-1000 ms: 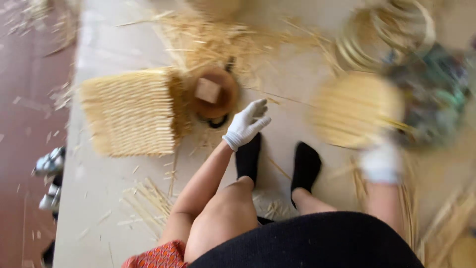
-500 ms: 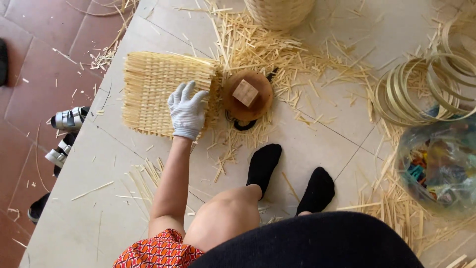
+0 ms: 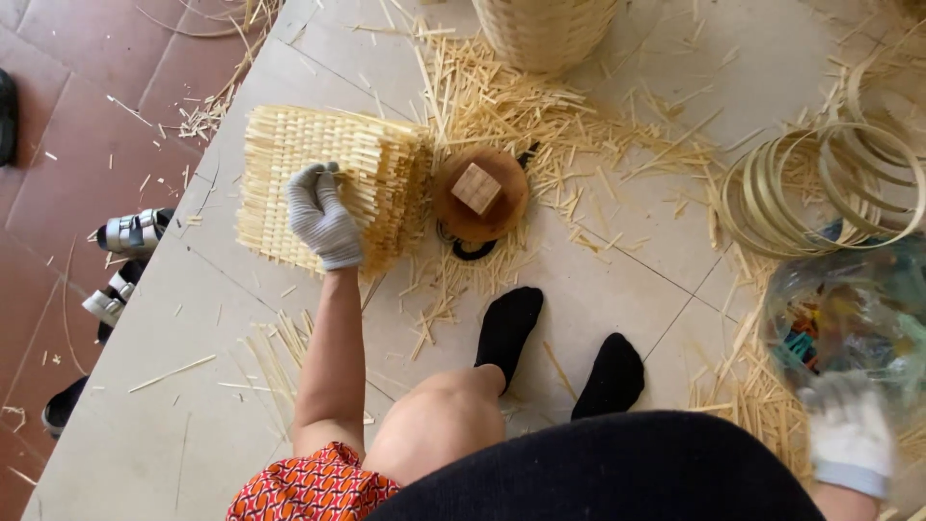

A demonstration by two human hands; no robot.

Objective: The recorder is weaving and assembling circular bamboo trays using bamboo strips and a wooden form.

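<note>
My left hand (image 3: 324, 217), in a white glove, rests flat on a stack of square woven bamboo mats (image 3: 289, 154) lying on the pale tiled floor (image 3: 617, 289). Just right of the stack sits a round wooden block (image 3: 479, 193) with a small pale cube on top. My right hand (image 3: 849, 434), also gloved, is low at the right edge beside a clear plastic bag (image 3: 849, 309) with colourful contents; whether it grips the bag is unclear. My feet in black socks (image 3: 559, 347) lie between the hands.
Loose bamboo splinters (image 3: 521, 106) litter the floor around the block. Coiled bamboo hoops (image 3: 830, 183) lie at the right. A woven basket (image 3: 545, 29) stands at the top. Sandals (image 3: 125, 260) sit on the red tiles at the left.
My left hand has slid further left onto the mat stack. My right hand has come into view by the plastic bag. The view has shifted closer.
</note>
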